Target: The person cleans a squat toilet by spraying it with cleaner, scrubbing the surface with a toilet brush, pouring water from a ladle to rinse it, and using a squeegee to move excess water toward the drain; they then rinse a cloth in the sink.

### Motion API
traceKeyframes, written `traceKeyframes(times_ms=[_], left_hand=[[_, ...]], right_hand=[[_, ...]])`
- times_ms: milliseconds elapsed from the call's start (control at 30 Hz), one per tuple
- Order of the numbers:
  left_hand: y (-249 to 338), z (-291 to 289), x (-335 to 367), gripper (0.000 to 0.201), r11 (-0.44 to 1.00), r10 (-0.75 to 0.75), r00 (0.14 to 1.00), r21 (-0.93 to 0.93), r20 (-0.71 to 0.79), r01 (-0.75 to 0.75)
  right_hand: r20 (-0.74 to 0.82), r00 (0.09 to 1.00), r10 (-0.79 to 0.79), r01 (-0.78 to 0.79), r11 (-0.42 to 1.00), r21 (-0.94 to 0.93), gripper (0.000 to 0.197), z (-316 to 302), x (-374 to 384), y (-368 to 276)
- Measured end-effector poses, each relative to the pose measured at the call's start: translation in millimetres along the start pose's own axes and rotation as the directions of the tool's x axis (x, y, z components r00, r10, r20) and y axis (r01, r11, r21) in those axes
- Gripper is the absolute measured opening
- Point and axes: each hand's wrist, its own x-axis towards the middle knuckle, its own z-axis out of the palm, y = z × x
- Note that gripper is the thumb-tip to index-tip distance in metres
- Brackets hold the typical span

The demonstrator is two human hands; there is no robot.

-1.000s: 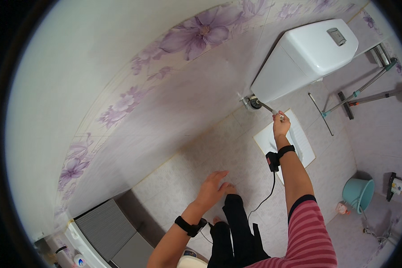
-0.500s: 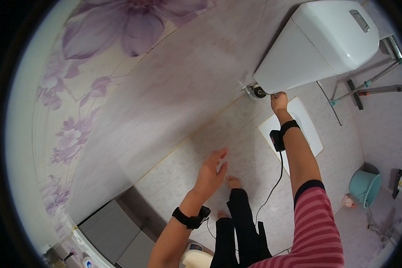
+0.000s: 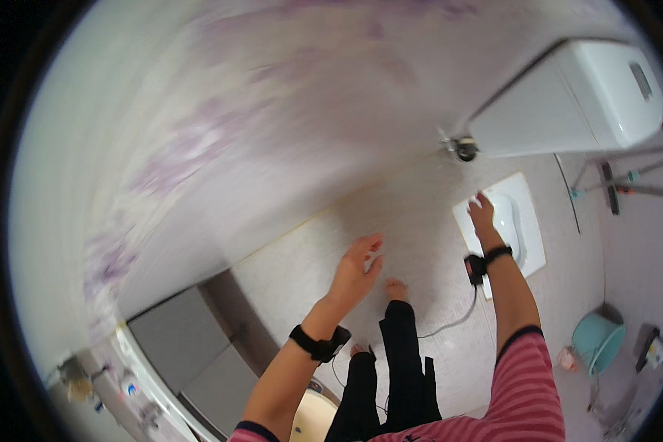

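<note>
My left hand (image 3: 357,269) hangs over the tiled floor (image 3: 302,258) with its fingers apart and nothing in it. Over the edge of the white squat toilet (image 3: 534,214), my right hand (image 3: 482,216) is held in the air, its fingers loosely spread and holding nothing visible. Beyond it, a small round dark fitting with a shiny metal bracket (image 3: 464,149) sits low by the wall. Right beside that fitting is the white toilet cistern (image 3: 567,99), with a push button on its lid. Black straps with small devices and cables are on both my wrists.
A teal bucket (image 3: 598,343) stands at the right. Mops or squeegees with long handles (image 3: 637,175) lean near the cistern. At lower left are a grey cabinet (image 3: 177,335) and a cream basin (image 3: 315,416). A loose cable (image 3: 449,324) trails near my feet.
My right hand has come away from beside the round fitting, back toward me, and its fingers have spread. The view has shifted, blurring the wall. My left hand stays open.
</note>
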Motion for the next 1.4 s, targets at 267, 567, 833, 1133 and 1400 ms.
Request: traceKeyframes(times_ms=[267,567,833,1133,1400], left_hand=[[4,-97,-114,0.036,0.998,-0.037,0.987,0.036,-0.156,0.043],[19,-201,-394,0.041,0.990,-0.029,0.896,0.109,-0.444,0.086],[28,-250,-797,0.047,0.949,-0.306,0.683,-0.152,-0.663,0.277],[-8,-204,-1185,0.052,0.777,-0.231,0.007,-0.180,-0.973,0.603],[-36,-142,-1359,0.055,0.329,-0.315,-0.380,-0.476,-0.870,0.816]], right_hand=[[0.361,0.831,0.422,-0.475,0.878,0.067,0.028,55,-252,-40],[0.650,0.736,0.191,-0.154,0.982,-0.114,0.024,126,-506,-163],[0.904,0.412,0.113,0.148,0.971,-0.189,0.023,193,-822,-199],[0.917,-0.232,0.326,0.547,0.823,-0.155,0.026,262,-1175,-147],[0.701,-0.529,0.478,0.702,0.711,0.044,0.027,305,-1365,-107]])
